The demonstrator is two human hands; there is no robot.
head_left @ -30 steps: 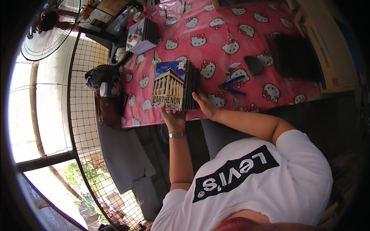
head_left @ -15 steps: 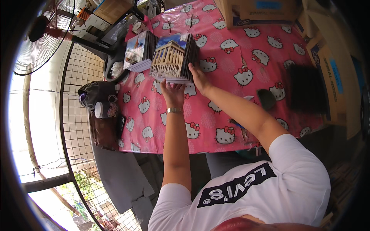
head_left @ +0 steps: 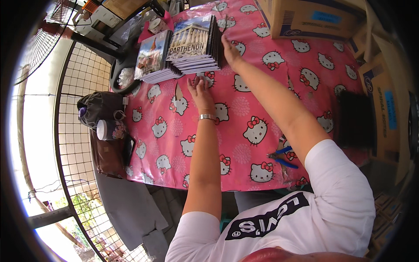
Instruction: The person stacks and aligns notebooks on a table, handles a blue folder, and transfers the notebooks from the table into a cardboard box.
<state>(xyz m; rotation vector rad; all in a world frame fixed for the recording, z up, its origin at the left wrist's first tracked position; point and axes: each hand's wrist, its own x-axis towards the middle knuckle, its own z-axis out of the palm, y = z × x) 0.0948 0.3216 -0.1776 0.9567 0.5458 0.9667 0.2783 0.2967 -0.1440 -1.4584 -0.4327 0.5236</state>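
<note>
**Both hands at a stack of spiral notebooks on a pink patterned table**

Head view. A stack of spiral notebooks (head_left: 194, 43), its top cover showing a columned ancient temple under blue sky, lies at the far end of the pink cartoon-cat tablecloth (head_left: 244, 144). The right hand (head_left: 230, 51) presses flat against the stack's spiral-bound right edge, fingers straight and together, gripping nothing. The left hand (head_left: 199, 89) lies palm down on the cloth just in front of the stack's near edge, fingers extended, the tips touching or almost touching the lowest notebooks; a bracelet sits on the wrist. It holds nothing.

Just left of this stack, touching it, lies a second stack of notebooks (head_left: 152, 56) with a different cover picture.

Containers: a closed cardboard box (head_left: 314, 17) stands at the far right end of the table; its contents cannot be seen. More cardboard boxes (head_left: 384, 105) stand at the right, partly cut off by the picture's dark rim. A dark bag (head_left: 98, 107) rests against the wire mesh at the left, a small cylindrical tin (head_left: 109, 129) beside it and a brown pouch (head_left: 107, 157) below; what they hold is hidden.

Blue-handled pliers (head_left: 281, 157) lie near the table's near edge, partly covered by the right arm. A dark rectangular thing (head_left: 355, 118) on the right is too shadowed to identify.
</note>
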